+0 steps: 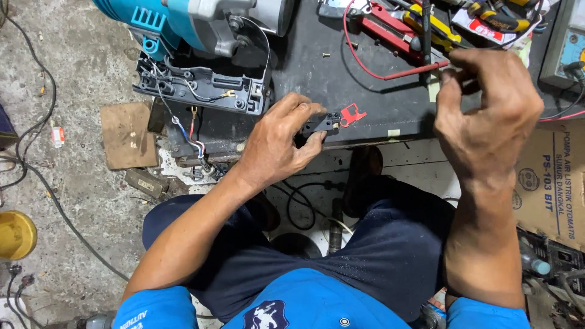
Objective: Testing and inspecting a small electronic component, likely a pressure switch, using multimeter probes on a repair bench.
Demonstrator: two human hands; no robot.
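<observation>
The left hand (274, 143) pinched a small black switch part (322, 124) with a red tab (352, 114), steadying it at the dark surface's (317, 73) near edge. The right hand (487, 103), fingers closed, gripped a red probe (420, 69), aimed toward the part. An opened teal power tool (201, 55) lay behind.

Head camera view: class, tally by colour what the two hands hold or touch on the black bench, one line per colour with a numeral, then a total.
Black: 1, the small black plastic switch part pinched in the left hand.
Red: 2, the little red plastic tab on that part, and the thin red probe at the right hand.
Total: 3.
</observation>
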